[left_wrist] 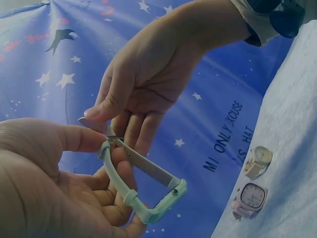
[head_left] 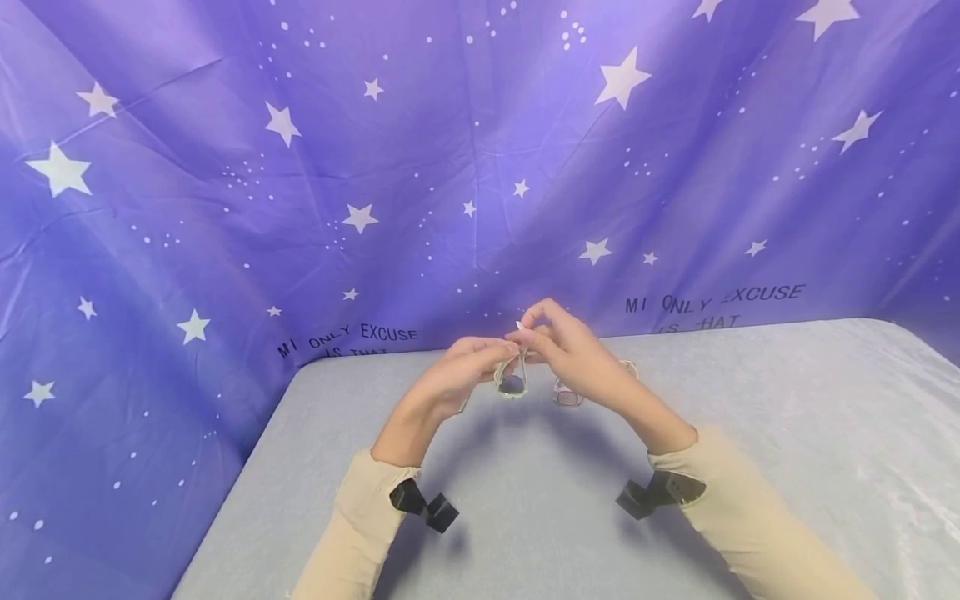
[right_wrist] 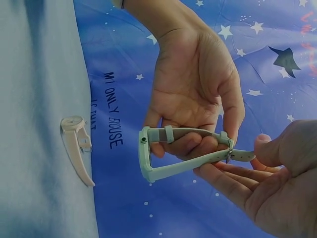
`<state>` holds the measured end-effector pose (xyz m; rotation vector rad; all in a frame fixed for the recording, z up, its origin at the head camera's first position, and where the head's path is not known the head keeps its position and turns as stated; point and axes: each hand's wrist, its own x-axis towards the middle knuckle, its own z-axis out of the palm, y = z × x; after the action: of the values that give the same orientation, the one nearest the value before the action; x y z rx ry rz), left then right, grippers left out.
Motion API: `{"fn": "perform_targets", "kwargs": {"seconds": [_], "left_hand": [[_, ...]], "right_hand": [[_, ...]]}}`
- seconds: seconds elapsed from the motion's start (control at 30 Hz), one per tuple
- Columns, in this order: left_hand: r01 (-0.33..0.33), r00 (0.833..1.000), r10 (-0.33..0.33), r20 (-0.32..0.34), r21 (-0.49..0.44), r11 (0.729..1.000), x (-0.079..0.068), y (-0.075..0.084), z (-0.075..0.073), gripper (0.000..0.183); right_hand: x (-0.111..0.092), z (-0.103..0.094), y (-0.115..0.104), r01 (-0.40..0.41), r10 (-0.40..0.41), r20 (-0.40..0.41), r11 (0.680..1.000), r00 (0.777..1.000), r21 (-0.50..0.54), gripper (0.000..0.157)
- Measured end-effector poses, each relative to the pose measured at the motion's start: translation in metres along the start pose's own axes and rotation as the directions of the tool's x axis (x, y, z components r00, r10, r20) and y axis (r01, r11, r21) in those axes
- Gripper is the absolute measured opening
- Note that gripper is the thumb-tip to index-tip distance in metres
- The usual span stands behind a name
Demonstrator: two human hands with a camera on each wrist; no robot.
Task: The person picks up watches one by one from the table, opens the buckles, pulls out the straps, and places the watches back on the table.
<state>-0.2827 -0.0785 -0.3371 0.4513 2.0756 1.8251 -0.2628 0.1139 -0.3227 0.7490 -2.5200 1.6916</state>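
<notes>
Both hands hold a pale green wristwatch (left_wrist: 166, 203) up above the table, its strap bent round into a loop. My left hand (head_left: 468, 367) pinches the strap by its metal buckle (right_wrist: 229, 148), thumb on one side and fingers beneath. With thumb and fingers my right hand (head_left: 573, 350) grips the strap's holed tip (right_wrist: 243, 155), which passes through the buckle. The square watch case (right_wrist: 144, 153) hangs at the loop's far end from the buckle. In the head view the dark dial (head_left: 512, 384) shows below the fingers.
A pink square-faced watch (left_wrist: 251, 196) and a cream round-faced watch (left_wrist: 261, 157) lie on the grey cloth-covered table (head_left: 525, 517), partly behind my right hand in the head view. Another pale watch (right_wrist: 74, 144) lies on the left side. A purple star-printed curtain (head_left: 465, 167) hangs behind the table.
</notes>
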Motion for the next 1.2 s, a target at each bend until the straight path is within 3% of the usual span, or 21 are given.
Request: {"fn": "perform_targets", "kwargs": {"seconds": [0.3,0.53,0.77,1.2], "left_hand": [[-0.009,1.0,0.009,0.026,0.0,1.0,0.0,0.001,0.003,0.03],[0.016,1.0,-0.016,0.025,0.007,1.0,-0.002,0.002,0.007,0.026],[0.0,0.999,-0.001,0.032,0.015,1.0,-0.002,0.001,0.006,0.03],[0.019,0.999,-0.023,-0.047,-0.08,0.997,0.001,0.002,0.01,0.019]], "right_hand": [[0.0,0.001,0.001,-0.019,0.017,-0.031,0.999,0.999,-0.04,0.007],[0.001,0.003,0.003,-0.023,0.022,-0.04,0.999,0.999,-0.025,0.008],[0.003,0.001,0.003,-0.085,0.086,-0.041,0.996,0.995,0.033,0.011],[0.004,-0.004,0.003,-0.115,0.119,-0.076,0.991,0.99,0.063,0.011]]}}
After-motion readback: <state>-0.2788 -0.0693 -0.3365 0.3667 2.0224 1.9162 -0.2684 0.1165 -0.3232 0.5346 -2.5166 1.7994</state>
